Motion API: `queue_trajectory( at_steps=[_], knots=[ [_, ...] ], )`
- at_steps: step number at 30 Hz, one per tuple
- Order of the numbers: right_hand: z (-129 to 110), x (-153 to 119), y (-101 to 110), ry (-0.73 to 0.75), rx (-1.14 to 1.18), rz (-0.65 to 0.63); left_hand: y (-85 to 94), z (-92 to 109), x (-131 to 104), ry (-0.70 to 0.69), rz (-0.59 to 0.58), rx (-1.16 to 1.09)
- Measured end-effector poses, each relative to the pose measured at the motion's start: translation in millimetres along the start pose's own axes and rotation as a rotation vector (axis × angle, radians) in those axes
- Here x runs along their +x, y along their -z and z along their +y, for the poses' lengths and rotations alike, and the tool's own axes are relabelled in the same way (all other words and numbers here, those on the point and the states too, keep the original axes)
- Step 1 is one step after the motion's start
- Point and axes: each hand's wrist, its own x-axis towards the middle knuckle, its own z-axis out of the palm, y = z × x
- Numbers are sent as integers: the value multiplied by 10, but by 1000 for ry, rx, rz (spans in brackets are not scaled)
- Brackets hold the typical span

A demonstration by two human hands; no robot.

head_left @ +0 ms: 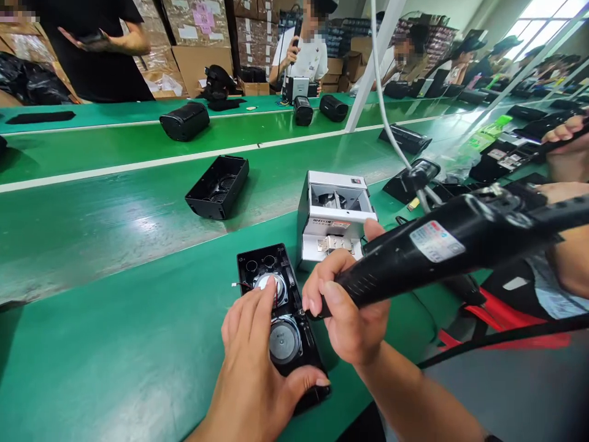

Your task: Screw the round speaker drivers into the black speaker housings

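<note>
A black speaker housing point(310, 353) lies open on the green bench, with two round speaker drivers inside. My left hand point(260, 362) rests over its left side, fingers on the upper driver and thumb at the lower right edge, holding the housing. My right hand point(352, 307) is wrapped round the front end of a black electric screwdriver point(409, 258). The screwdriver lies nearly level, its tip at the housing's right inner side, between the drivers. A small white connector on thin wires sticks out at the left edge.
A white screw feeder point(338, 212) stands just behind the housing. Another open black housing point(218, 187) and closed black units point(184, 121) sit on the green conveyor. A grey cable hangs at right. Co-workers stand across the line; a person's hands point(568, 132) are at right.
</note>
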Motion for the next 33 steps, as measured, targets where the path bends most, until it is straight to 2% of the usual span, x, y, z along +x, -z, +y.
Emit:
queue_trajectory(
  at_steps=[6, 16, 21, 26, 30, 33],
  knots=[
    [96, -24, 65, -43, -73, -28, 26, -7, 9, -9, -33, -2],
    [175, -55, 71, -23, -69, -42, 49, -15, 16, -38, -37, -17],
    [-66, 5, -27, -13, 1, 46, 85, -19, 26, -65, -60, -12],
    [-391, 98, -81, -5, 104, 89, 81, 3, 63, -125, 43, 7],
    [-474, 117, -82, -24, 172, 96, 61, 3, 108, -208, 102, -3],
    [-463, 117, -84, -23, 168, 118, 45, -20, 111, -216, 96, -20]
  ],
)
